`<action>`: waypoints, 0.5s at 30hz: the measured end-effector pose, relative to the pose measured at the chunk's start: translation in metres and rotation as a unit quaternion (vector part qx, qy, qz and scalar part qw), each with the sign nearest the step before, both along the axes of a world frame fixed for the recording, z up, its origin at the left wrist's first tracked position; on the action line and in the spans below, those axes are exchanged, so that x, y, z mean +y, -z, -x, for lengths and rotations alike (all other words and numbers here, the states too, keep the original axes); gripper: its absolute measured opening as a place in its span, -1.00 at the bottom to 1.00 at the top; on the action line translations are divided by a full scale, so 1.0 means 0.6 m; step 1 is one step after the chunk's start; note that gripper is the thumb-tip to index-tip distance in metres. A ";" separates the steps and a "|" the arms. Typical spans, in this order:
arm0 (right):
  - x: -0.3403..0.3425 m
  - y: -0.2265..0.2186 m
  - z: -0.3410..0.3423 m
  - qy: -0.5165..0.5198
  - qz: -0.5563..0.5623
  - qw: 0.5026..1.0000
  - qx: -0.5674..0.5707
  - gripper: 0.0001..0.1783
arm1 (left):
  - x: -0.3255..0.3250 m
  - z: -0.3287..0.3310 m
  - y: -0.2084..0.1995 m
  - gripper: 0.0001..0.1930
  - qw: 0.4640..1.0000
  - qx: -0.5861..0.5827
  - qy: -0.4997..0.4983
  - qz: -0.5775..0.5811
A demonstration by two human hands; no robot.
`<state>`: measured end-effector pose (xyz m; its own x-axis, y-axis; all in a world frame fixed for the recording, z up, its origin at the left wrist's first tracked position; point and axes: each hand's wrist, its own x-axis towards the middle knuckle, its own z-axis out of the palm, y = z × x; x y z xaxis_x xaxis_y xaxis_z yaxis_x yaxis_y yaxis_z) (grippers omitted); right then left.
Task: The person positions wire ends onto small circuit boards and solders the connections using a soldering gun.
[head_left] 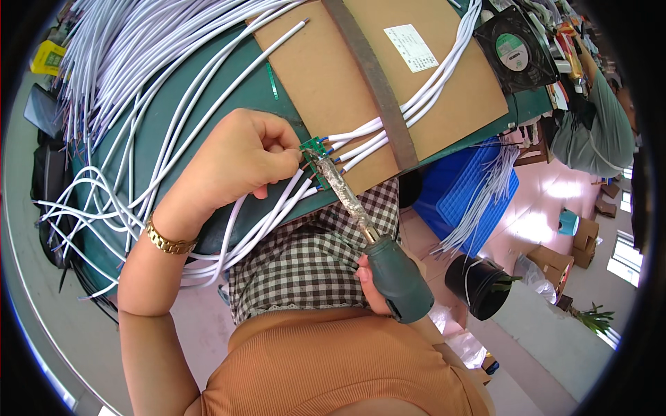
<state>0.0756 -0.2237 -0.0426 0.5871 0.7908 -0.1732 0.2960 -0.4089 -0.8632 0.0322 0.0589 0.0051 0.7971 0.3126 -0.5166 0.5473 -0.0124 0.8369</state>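
From my remote post I see the green circuit board (314, 145) at the near-left edge of the cardboard (322, 76), white cables (357, 131) at both its sides. The right hand (373, 288) grasps the soldering iron (397, 274) by its handle, bodyward of the cardboard. The left hand's (260, 156) fingertips bunch by the board; I cannot tell what they pinch. I judge the board light, stiff, fragile: best held by its edges.

Close fisheye head view, facing down
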 end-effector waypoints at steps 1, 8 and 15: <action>0.002 -0.001 0.000 0.021 -0.013 0.999 0.031 -0.84 | 0.000 0.000 0.000 -0.92 1.000 -0.001 -0.001 0.001; -0.016 0.032 -0.008 -0.019 -0.042 0.989 -0.138 -0.73 | 0.000 0.002 0.002 -0.92 1.000 -0.011 0.003 -0.009; -0.011 0.012 -0.006 0.059 -0.076 0.988 -0.124 -0.78 | -0.002 0.002 -0.003 -0.90 1.000 -0.011 0.002 -0.026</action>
